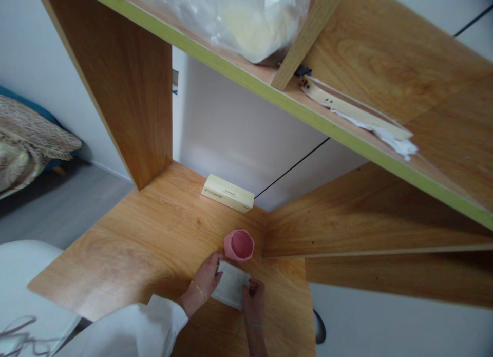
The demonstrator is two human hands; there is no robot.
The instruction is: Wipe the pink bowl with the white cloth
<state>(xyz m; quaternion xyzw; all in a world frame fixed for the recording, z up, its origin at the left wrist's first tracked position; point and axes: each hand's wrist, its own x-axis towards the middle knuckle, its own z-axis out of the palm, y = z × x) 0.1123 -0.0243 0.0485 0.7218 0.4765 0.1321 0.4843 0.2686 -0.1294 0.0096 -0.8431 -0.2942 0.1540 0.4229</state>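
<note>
A flat white rectangular item (230,285), perhaps a folded cloth or a packet, lies low over the wooden desk between my hands. My left hand (208,276) has its fingers closed on the left end of it, near the upper corner. At the right end, my right hand (253,297) pinches the edge with bent fingers. Just beyond the white item stands a pink faceted pot (239,245), its opening facing up. A long cream box (227,193) rests farther back on the desk, by the wall.
An upper shelf (231,69) crosses the view overhead, bearing a clear plastic bag (246,23) and a long pale strip (354,108). Upright wooden panels (127,85) flank the desk (146,233). A white round seat (31,285) is at the lower left.
</note>
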